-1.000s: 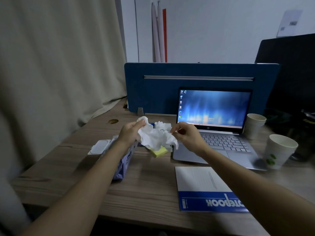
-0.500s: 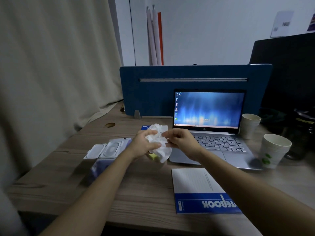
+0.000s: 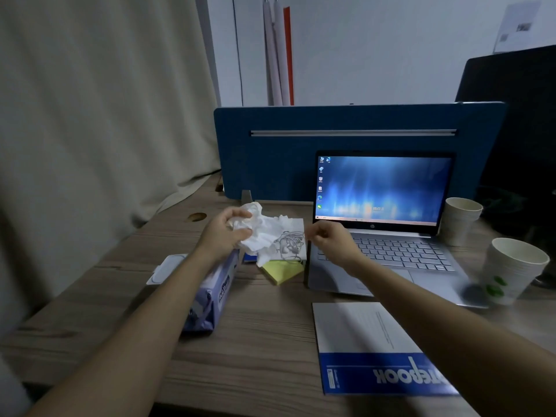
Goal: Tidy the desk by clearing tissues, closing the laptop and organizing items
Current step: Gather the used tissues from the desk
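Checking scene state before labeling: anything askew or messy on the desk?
Yes. Crumpled tissue gripped by the left hand, tangled white earphones loose beside it, yellow sticky pad lying skewed, laptop open with its screen on. No spill visible.

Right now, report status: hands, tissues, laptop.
Left hand clutching crumpled tissue; right hand pinched, apparently empty. Laptop open, screen lit. Tangled earphones and yellow sticky pad under the tissue.
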